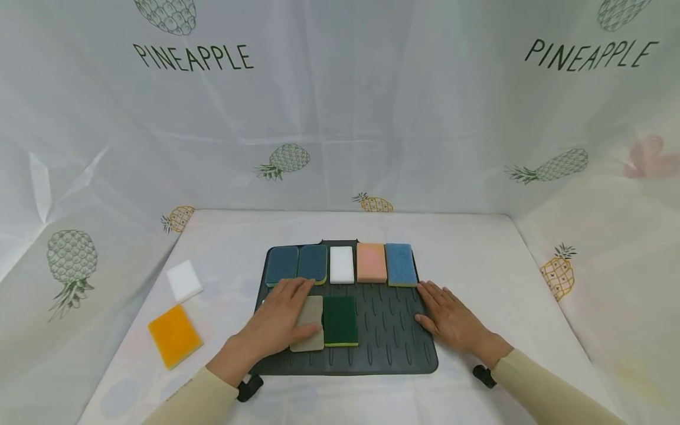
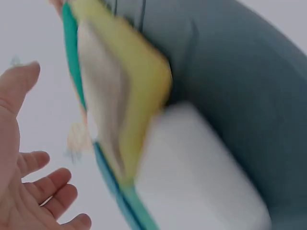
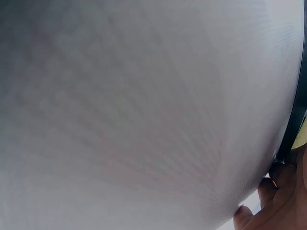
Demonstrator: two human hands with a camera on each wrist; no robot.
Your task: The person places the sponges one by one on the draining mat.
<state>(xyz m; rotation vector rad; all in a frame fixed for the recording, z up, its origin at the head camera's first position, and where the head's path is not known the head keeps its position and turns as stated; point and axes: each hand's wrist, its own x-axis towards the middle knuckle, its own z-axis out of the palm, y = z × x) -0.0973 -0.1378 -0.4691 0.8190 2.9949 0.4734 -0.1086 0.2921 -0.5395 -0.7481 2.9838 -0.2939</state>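
Observation:
My left hand (image 1: 280,319) hovers palm down over the left part of a dark ridged mat (image 1: 393,354). Its fingers are relaxed and hold nothing; the left wrist view shows them apart from the sponges. Beneath it lies a beige-topped sponge (image 1: 307,336) with a yellow body (image 2: 148,72), partly covered by the hand in the head view. Right beside that one is a dark green scouring sponge (image 1: 340,321). A white sponge (image 2: 201,177) next to the beige one is mostly hidden under the hand from above. My right hand (image 1: 451,319) rests with extended fingers at the mat's right edge.
Along the mat's back edge runs a row: two dark blue sponges (image 1: 283,265), a white sponge (image 1: 342,265), a pink-orange sponge (image 1: 371,263) and a blue sponge (image 1: 401,265). On the white tablecloth at left lie another white sponge (image 1: 184,281) and an orange sponge (image 1: 175,336).

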